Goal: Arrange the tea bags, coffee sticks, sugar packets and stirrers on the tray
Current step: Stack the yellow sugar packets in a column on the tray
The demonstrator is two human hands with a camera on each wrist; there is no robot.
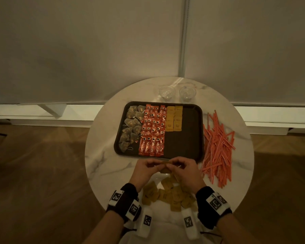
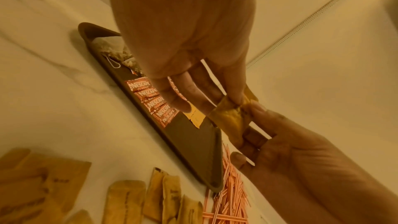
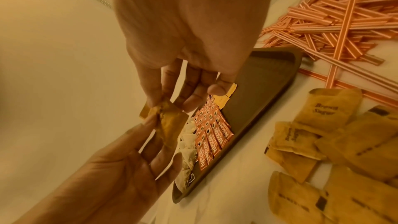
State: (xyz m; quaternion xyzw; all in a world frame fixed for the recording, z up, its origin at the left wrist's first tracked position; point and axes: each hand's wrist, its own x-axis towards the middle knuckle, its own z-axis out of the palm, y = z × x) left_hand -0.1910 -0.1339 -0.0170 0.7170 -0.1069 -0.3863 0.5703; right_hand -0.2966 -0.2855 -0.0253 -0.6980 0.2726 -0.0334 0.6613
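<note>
I pinched one sugar packet (image 2: 231,117) between my left hand (image 1: 144,170) and right hand (image 1: 184,170), both fingertip-tight, flattening it, I judged, for the tray (image 1: 183,143).

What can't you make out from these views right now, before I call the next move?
- Held sugar packet: print unreadable in every view; pinched by left hand and right hand.
- Loose sugar packets: head view, count hidden by both wrists.
- Two glasses: head view, contents too dim.
- Stirrers: right wrist view, pile cut off by the edge.
</note>
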